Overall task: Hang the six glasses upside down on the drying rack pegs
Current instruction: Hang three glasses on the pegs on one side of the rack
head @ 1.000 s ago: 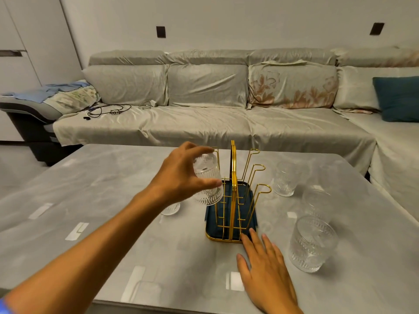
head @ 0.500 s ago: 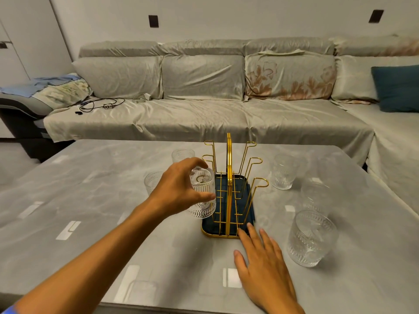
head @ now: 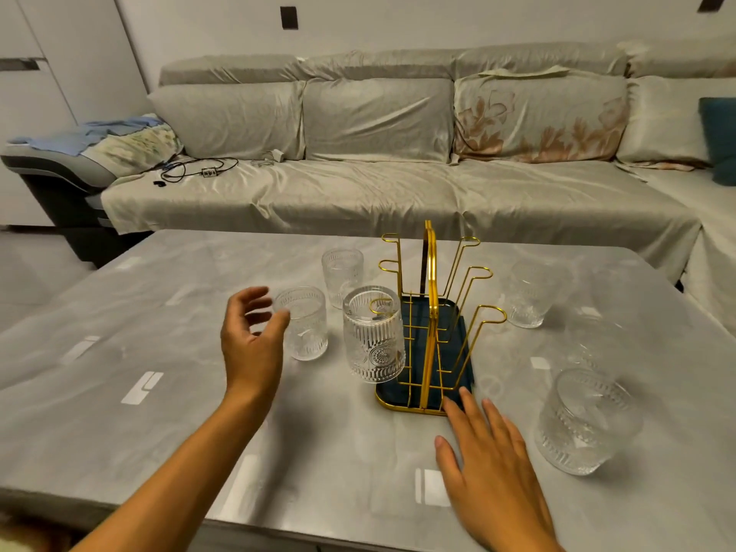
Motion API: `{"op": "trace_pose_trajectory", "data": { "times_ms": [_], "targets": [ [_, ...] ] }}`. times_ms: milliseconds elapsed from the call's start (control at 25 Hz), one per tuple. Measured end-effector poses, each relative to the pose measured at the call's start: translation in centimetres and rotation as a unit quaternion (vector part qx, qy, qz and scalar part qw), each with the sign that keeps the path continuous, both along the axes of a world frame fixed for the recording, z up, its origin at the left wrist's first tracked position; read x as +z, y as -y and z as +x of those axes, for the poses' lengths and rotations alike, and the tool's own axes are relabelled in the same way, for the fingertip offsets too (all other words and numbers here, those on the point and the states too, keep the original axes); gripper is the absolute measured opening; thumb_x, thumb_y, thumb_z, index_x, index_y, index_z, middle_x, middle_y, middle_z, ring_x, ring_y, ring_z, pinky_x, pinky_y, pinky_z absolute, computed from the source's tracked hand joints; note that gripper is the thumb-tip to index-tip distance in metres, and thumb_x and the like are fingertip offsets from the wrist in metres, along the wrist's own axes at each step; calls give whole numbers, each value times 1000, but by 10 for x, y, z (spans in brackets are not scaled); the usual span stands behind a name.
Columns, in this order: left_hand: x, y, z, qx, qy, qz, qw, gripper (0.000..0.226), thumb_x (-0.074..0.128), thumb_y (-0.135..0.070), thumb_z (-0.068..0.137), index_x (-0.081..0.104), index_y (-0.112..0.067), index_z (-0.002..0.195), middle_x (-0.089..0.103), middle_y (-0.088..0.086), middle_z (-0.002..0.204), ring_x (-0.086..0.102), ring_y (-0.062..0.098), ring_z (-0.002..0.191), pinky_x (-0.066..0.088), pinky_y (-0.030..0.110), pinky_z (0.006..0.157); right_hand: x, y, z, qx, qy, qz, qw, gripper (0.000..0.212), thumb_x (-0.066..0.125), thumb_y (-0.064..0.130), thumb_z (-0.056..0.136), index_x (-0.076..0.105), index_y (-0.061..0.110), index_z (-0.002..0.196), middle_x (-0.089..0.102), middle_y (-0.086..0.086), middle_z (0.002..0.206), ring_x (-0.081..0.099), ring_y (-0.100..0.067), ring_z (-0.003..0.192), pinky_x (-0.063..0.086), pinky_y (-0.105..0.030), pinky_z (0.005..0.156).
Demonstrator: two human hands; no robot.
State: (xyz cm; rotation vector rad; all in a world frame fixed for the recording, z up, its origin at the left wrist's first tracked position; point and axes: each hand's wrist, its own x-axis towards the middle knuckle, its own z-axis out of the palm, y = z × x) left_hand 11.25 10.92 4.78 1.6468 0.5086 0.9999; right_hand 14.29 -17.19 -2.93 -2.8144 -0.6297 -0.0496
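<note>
A gold wire drying rack [head: 432,312] with a dark blue tray stands mid-table. One ribbed glass [head: 372,336] hangs upside down on its near-left peg. My left hand [head: 251,336] is open just left of an upright glass [head: 304,324], fingertips close to its rim. Another upright glass [head: 341,274] stands behind it. To the right of the rack stand a far glass [head: 527,294], a faint middle glass [head: 593,340] and a near glass [head: 585,422]. My right hand [head: 490,464] lies flat on the table, fingertips at the tray's near corner.
The grey marble table [head: 139,344] has its near edge at the bottom of the view. A covered sofa [head: 358,185] runs behind the table, with cables and folded cloth at its left end.
My left hand set the upside-down glass on the near-left peg, let go and drew back to the left, toward the upright glass. My right hand stayed at the tray.
</note>
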Motion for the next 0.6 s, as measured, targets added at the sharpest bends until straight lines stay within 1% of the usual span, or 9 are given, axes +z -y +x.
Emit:
{"op": "trace_pose_trajectory", "data": {
  "times_ms": [40, 80, 120, 160, 200, 320, 400, 480, 600],
  "targets": [
    [-14, -11, 4, 30, -45, -30, 998, 54, 75, -20, 76, 50, -30, 123, 59, -2, 119, 57, 24, 112, 50, 33, 81, 0, -1, 0, 2, 0, 0, 1000, 60, 11, 57, 93, -4, 38, 147, -14, 9, 157, -14, -14, 142, -11, -34, 111],
    [-29, -19, 10, 15, -107, -39, 993, 71, 80, -14, 71, 44, -28, 130, 55, 3, 126, 54, 27, 117, 49, 38, 88, 0, 0, 0, 0, -1, -1, 1000, 59, 11, 57, 93, -5, 38, 147, -15, 9, 157, -14, -14, 142, -11, -34, 111],
    [-42, -24, 16, -24, -158, -35, 987, 88, 84, -13, 64, 38, -27, 137, 52, 7, 133, 51, 28, 121, 48, 44, 96, 1, 0, 0, -3, -4, -4, 1000, 59, 11, 57, 93, -5, 38, 147, -15, 9, 157, -14, -14, 142, -10, -35, 111],
    [-52, -25, 23, -62, -186, -25, 980, 100, 88, -16, 57, 33, -26, 141, 51, 8, 136, 52, 27, 121, 46, 48, 101, 2, -1, 2, -4, -8, -8, 1000, 60, 12, 57, 93, -5, 38, 147, -15, 9, 157, -14, -15, 142, -10, -35, 112],
    [-59, -26, 30, -83, -195, -16, 977, 105, 88, -23, 52, 33, -27, 141, 53, 7, 136, 54, 26, 119, 45, 49, 103, 2, -1, 3, -3, -11, -12, 1000, 60, 12, 57, 93, -5, 38, 147, -16, 8, 157, -14, -15, 142, -10, -36, 112],
    [-66, -33, 46, -77, -204, -9, 976, 93, 89, -37, 45, 44, -30, 126, 61, 4, 126, 60, 30, 112, 49, 47, 98, 3, -1, 4, -3, -15, -17, 1000, 60, 13, 58, 92, -4, 38, 147, -15, 9, 157, -13, -15, 142, -10, -36, 112],
    [-62, -39, 45, -78, -211, 3, 974, 84, 94, -34, 47, 49, -28, 117, 63, 4, 119, 61, 28, 108, 52, 38, 88, 4, -1, 4, -1, -20, -18, 1000, 60, 14, 58, 92, -2, 39, 147, -15, 9, 157, -13, -15, 143, -9, -37, 112],
    [-47, -45, 37, -80, -196, 32, 977, 79, 95, -31, 50, 52, -24, 115, 65, 4, 114, 64, 25, 103, 52, 28, 77, 4, -2, 4, -1, -20, -14, 1000, 60, 15, 58, 92, -2, 39, 147, -14, 9, 157, -12, -15, 143, -8, -37, 113],
    [10, -57, 24, -115, -137, 71, 981, 83, 92, -38, 48, 53, -28, 121, 66, 4, 110, 66, 19, 96, 54, 23, 72, 4, -2, 3, 2, -15, -8, 1000, 60, 15, 58, 93, -1, 39, 147, -14, 9, 158, -13, -15, 142, -9, -36, 112]
  ]
}}
